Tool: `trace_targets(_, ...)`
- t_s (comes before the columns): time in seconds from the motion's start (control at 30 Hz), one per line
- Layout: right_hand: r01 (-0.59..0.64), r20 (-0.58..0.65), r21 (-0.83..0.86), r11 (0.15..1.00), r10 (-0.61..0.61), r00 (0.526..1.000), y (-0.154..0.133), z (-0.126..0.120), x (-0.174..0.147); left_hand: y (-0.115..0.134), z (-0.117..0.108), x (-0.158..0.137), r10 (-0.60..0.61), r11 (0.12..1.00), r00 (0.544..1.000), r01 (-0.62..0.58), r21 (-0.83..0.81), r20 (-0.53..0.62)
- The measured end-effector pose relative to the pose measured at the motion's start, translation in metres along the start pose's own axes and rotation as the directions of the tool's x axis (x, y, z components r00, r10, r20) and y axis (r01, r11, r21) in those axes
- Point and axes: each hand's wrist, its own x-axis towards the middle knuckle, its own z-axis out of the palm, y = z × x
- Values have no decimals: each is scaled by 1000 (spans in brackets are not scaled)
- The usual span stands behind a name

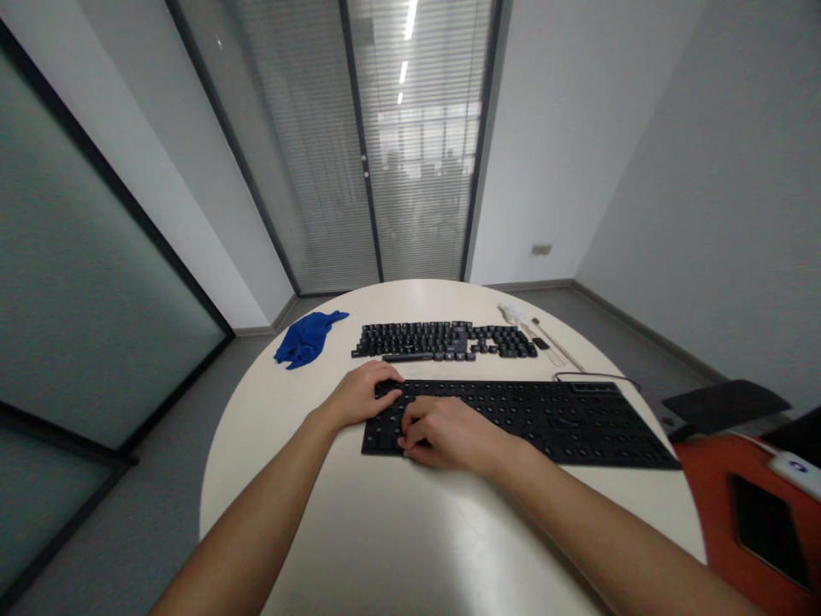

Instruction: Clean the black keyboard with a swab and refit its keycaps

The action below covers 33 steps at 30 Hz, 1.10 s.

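Observation:
A black keyboard (596,428), most of its key positions bare of caps, lies across the round table. My left hand (359,392) grips its upper left corner, the fingers along the far edge and the thumb on top. Over the keyboard's lower left part, my right hand (442,432) is closed in a pinch. Its fingertips are down at the key positions, and whatever they hold is hidden. A few caps seem to sit at the lower left corner. Beyond the keyboard, loose black keycaps (410,338) are laid out in rows like a keyboard, with a long spacebar cap (407,358) in front.
A crumpled blue cloth (308,338) lies at the table's far left. At the far right are a white fluffy brush (513,314), a thin stick (558,344) and a small wire loop. The keyboard's cable (599,374) curves off rightward. A dark phone (770,526) rests on an orange seat.

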Motion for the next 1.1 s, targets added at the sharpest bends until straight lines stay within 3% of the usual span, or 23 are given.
trace_targets(0.17,30,-12,45,999,-30,999,2,-1,-2,3,0,1,-25,999,999,26,41,-32)
trace_targets(0.37,51,-33,73,996,-49,998,3,-1,-5,-3,2,4,-116,983,966,144,113,-230)
trace_targets(0.53,57,-25,100,993,-54,998,4,-2,-8,-18,5,3,-48,989,985,70,132,-165)
trace_targets(0.73,40,-32,170,985,-35,999,6,-6,-11,-20,7,3,-66,987,992,81,139,-112)
trace_targets(1.1,35,-16,189,981,-32,999,8,-6,-13,-17,1,5,-137,962,975,173,213,-173)
